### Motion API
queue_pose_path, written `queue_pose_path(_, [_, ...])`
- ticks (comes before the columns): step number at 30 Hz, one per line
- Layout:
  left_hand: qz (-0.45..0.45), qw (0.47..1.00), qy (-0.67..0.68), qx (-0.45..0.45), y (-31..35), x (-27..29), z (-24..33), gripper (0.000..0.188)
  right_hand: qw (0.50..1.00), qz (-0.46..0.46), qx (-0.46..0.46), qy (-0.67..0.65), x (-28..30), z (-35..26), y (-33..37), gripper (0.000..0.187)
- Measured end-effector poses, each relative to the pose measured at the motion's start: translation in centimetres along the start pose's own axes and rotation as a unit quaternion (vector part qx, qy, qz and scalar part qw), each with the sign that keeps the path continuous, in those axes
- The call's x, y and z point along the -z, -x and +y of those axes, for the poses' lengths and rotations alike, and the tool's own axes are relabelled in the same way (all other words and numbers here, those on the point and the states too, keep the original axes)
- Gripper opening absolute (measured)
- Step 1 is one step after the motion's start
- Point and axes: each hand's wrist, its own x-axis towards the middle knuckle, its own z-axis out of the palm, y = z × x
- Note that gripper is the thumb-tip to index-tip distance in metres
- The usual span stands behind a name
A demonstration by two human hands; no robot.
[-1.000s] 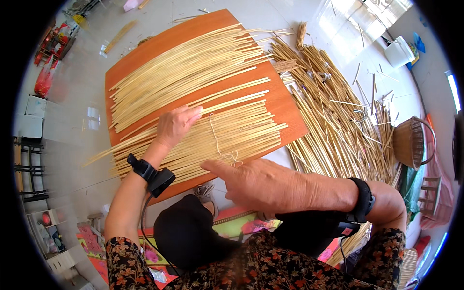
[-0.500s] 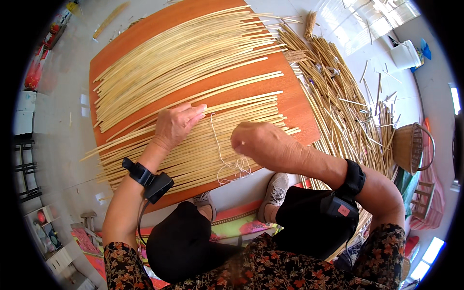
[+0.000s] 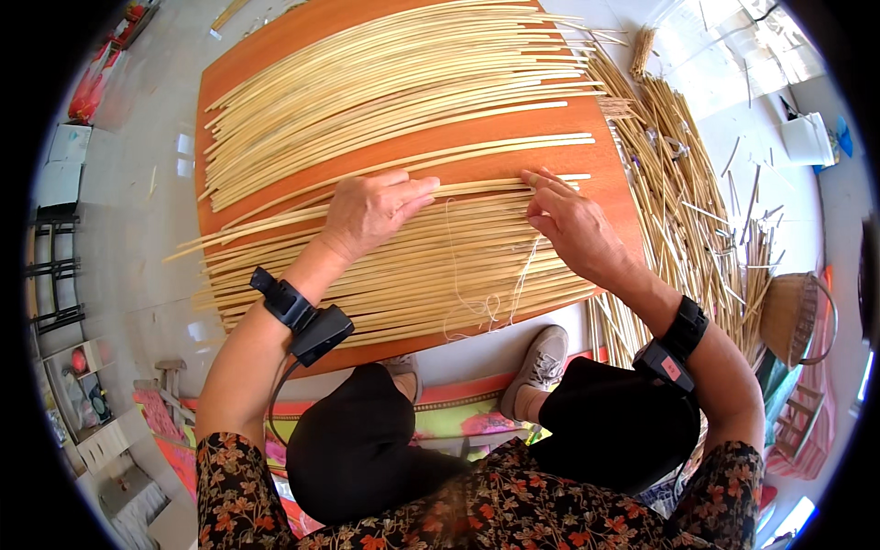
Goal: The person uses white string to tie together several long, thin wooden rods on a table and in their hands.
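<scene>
My left hand [image 3: 374, 213] is closed, thumb and fingers pinching pale straw stalks [image 3: 486, 186] near the upper edge of the front row. A thin white thread [image 3: 453, 243] hangs from the stalks beside its fingertips and runs down to a loose tangle [image 3: 486, 307]. To the right, my right hand [image 3: 577, 225] reaches over the stalks towards their right ends, fingertips on or just above them. Another length of thread drops from its bent lower fingers, which seem closed on it. The front row of stalks [image 3: 394, 293] lies side by side beneath both hands.
An orange-brown board [image 3: 458, 167] bears a second row of stalks [image 3: 394, 96] farther back. Heaped brown stalks [image 3: 687, 183] cover the floor at right, beside a wicker basket [image 3: 790, 316] and a white bucket [image 3: 807, 139]. My shoes [image 3: 541, 362] are near the board's front edge.
My right hand has moved right and away from me, from above the thread to the stalks' right side, drawing thread along. My left hand keeps its pinch. The whole view has shifted slightly.
</scene>
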Motion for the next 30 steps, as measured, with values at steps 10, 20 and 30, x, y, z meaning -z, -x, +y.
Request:
queue_pose_path(10, [-0.006,0.999,-0.034,-0.012,-0.4,0.0,0.7,0.013,1.000,0.003,0.009,0.000,-0.5,0.1,0.4,0.006])
queue_pose_path(20, [-0.007,0.998,-0.061,0.000,-1.0,-0.9,0.9,0.018,1.000,-0.009,0.009,-0.005,0.0,-0.5,0.1,0.006])
queue_pose_path(30, [-0.019,0.999,-0.016,0.031,-1.3,0.1,1.7,0.019,0.999,-0.009,-0.008,-0.034,0.4,-0.4,0.2,0.006])
